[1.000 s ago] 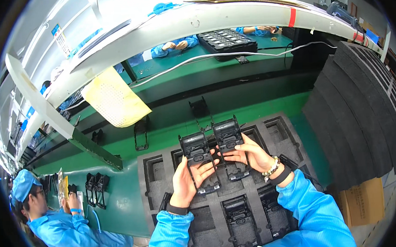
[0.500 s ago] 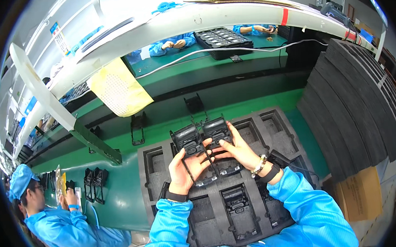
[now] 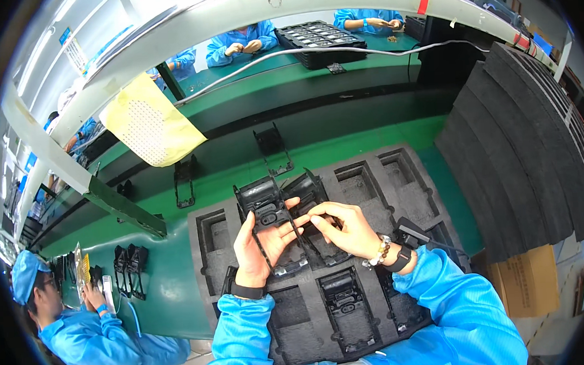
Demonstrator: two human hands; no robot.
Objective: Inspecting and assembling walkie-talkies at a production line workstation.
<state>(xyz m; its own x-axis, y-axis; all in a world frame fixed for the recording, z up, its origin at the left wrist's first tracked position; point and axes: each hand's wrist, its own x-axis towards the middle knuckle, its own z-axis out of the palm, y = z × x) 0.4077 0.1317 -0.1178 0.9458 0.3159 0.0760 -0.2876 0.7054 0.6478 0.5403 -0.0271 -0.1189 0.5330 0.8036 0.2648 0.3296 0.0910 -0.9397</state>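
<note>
My left hand (image 3: pixel 257 247) grips a black plastic housing (image 3: pixel 261 196) with a rounded top and a long open frame below. Its thumb lies on the near side, and its fingers come out past the right edge. A second, similar housing (image 3: pixel 311 187) tilts just to the right, partly covered by the first and by my fingers; what supports it is hidden. My right hand (image 3: pixel 349 231) is closed, thumb and fingertips together by the second housing and the left fingertips. Anything in that pinch is too small to make out. Both are above a black foam tray (image 3: pixel 308 337).
More housings sit in the tray's slots, such as one housing (image 3: pixel 343 299) in front. Others stand on the green bench (image 3: pixel 171 268). Stacked foam sheets (image 3: pixel 515 151) rise at right above a cardboard box (image 3: pixel 525 279). A co-worker (image 3: pixel 109 344) works at left. A shelf beam (image 3: pixel 269 4) crosses above.
My right hand has let go of the second housing's upper right side and moved down to pinch near the left fingertips. The second housing now leans behind the first. My view has shifted slightly.
</note>
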